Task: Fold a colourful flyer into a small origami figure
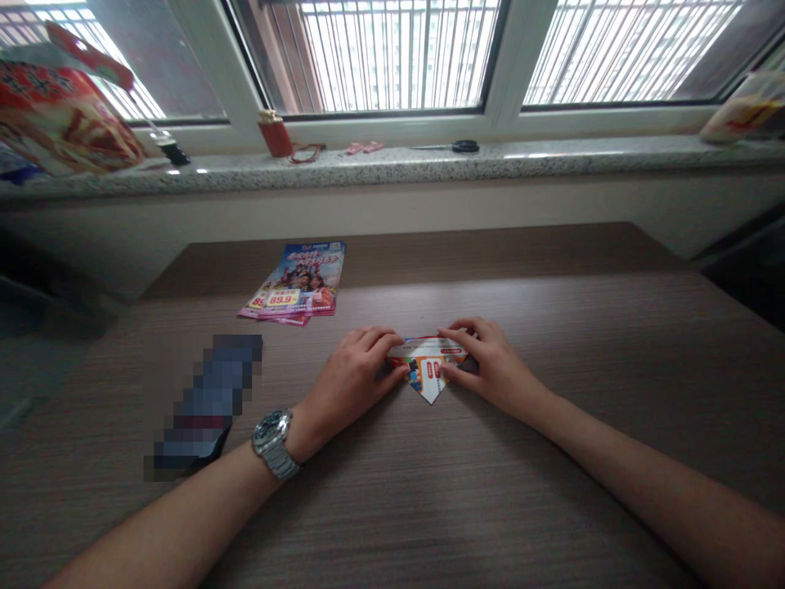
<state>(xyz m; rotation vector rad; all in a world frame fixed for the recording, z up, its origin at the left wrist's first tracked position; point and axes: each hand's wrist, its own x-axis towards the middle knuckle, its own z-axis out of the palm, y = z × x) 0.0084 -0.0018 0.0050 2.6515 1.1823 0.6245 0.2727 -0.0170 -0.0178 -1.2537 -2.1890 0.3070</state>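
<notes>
A folded paper flyer (431, 376), printed in white, orange and red, lies on the brown table with its pointed end toward me. My left hand (363, 366) grips its left edge between thumb and fingers, and a metal watch (274, 442) is on that wrist. On the opposite edge, my right hand (484, 357) pinches the paper with the thumb below and the fingers above. Fingertips cover both side corners of the paper.
A small stack of printed flyers (307, 278) lies at the back left of the table (552, 491). Nearer on the left is a blurred-out phone-like object (212, 405). The stone windowsill (380, 168) holds scissors (464, 146), a red container (275, 137) and a red food package (61, 119).
</notes>
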